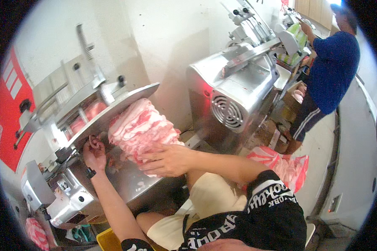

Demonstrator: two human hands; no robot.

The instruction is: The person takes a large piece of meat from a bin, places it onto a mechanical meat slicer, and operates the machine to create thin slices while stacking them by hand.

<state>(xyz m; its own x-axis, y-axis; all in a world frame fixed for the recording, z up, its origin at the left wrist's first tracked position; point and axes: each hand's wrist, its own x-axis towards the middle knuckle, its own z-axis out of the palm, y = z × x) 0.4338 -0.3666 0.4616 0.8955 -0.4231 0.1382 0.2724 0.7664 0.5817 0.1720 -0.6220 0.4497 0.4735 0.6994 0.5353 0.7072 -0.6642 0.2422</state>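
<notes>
A metal meat slicer (72,202) stands before me, with a block of meat (95,111) on its carriage, behind the curved plate. My left hand (95,154), with a dark band at the wrist, is beneath the plate's lower edge, its fingers curled around a slice of raw meat (95,141). To the right, a thick stack of sliced fatty meat (141,125) leans beside the plate over the metal tray (138,185). My right hand (168,160) holds the near end of this stack, its fingers spread across the slices. The underside of the stack is hidden.
A second slicer (235,91) stands at the right by the wall. Beyond it, a person in a blue shirt (336,69) works at another machine. Red-and-white plastic bags (282,166) lie at the right, near an open cardboard box (293,100). A yellow stool or crate (108,240) shows below.
</notes>
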